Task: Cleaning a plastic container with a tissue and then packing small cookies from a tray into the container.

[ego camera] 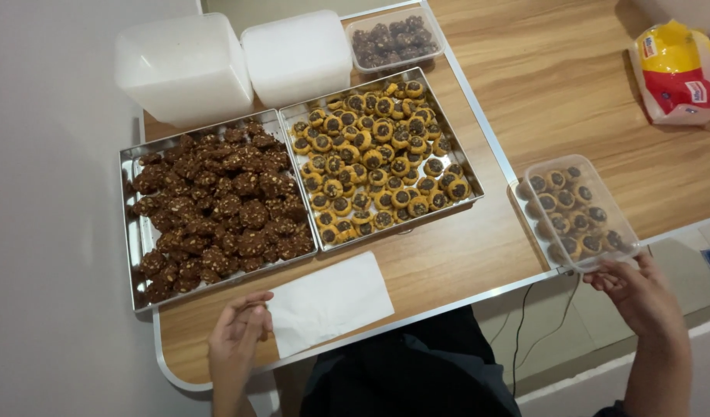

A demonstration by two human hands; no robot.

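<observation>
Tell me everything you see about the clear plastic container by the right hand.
The clear plastic container is a see-through rectangular tub with rounded corners. It holds round golden cookies with dark centres, packed in rows. It sits tilted over the table's edge, on the right side. The right hand touches its near end with the fingertips. Whether a lid is on cannot be told. The left hand is far from it, by a white paper sheet.
</observation>
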